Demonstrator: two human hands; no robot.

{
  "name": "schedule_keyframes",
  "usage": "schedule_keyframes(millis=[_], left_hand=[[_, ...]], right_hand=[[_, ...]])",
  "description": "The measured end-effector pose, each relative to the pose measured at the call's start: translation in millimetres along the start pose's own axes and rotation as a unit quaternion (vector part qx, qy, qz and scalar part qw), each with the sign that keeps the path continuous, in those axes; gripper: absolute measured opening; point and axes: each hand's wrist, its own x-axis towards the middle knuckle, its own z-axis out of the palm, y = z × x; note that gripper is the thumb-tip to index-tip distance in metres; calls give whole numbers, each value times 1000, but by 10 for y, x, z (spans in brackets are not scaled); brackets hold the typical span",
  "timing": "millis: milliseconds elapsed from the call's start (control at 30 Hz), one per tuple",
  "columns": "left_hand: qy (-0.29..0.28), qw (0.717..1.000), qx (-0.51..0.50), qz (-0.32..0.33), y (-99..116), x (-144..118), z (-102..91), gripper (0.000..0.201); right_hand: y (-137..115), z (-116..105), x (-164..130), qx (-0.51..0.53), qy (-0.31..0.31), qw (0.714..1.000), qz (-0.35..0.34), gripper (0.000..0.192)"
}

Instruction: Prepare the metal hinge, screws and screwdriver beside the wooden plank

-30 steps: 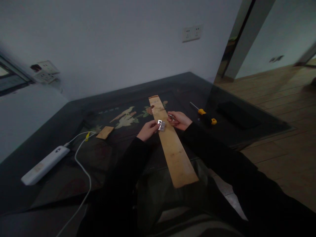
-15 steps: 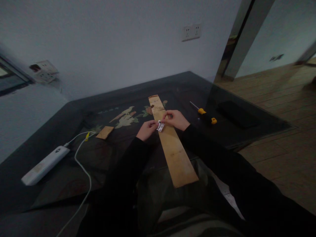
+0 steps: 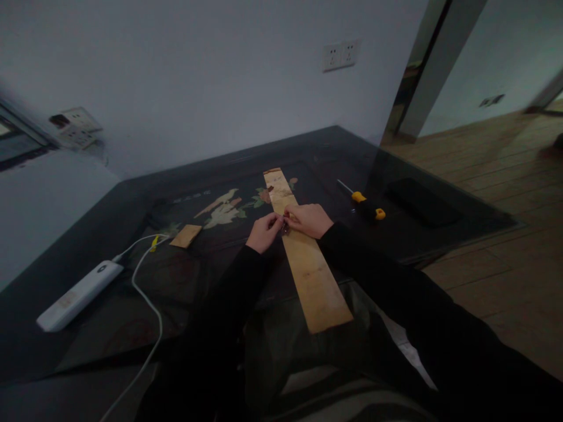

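Both hands meet over the long wooden board (image 3: 303,258), which crosses the dark table (image 3: 109,328). To the right a screwdriver (image 3: 363,201) lies near; to the left a small wood piece (image 3: 186,235) and a white cable (image 3: 147,293) lie apart, bare tabletop between

A pale yellow-brown wooden board (image 3: 303,258), marked reddish-brown at its far end, lies on a black table (image 3: 132,328) whose top carries an inlaid picture (image 3: 224,208) in cream, green and rust. A smaller tan wood piece (image 3: 186,235) lies to the left. The screwdriver (image 3: 364,203) has a yellow-and-black handle and a silver shaft. A white power strip (image 3: 74,296) trails a white cord with a yellow tie. Both sleeves are black. The wall is pale grey with white sockets (image 3: 339,55); the floor is brown wood.
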Motion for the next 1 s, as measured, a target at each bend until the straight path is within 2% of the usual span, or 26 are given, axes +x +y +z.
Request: schedule_keyframes(millis=[133,333,767,867,1000], left_hand=[[4,999,-34,-38,56,-19,14,25],[6,993,-72,-92,73,-16,26,20],[37,994,-11,-105,-16,-6,13,33],[34,994,-3,-105,-3,-13,10,31],[36,994,4,-106,2,-20,17,29]], right_hand=[[-77,-39,-11,-44,-24,999,4,31],[-121,37,7,-76,-29,997,3,34],[-140,11,-8,-62,-23,997,36,34],[-137,20,-14,-46,-6,998,31,33],[-110,42,-18,6,27,998,57,31]])
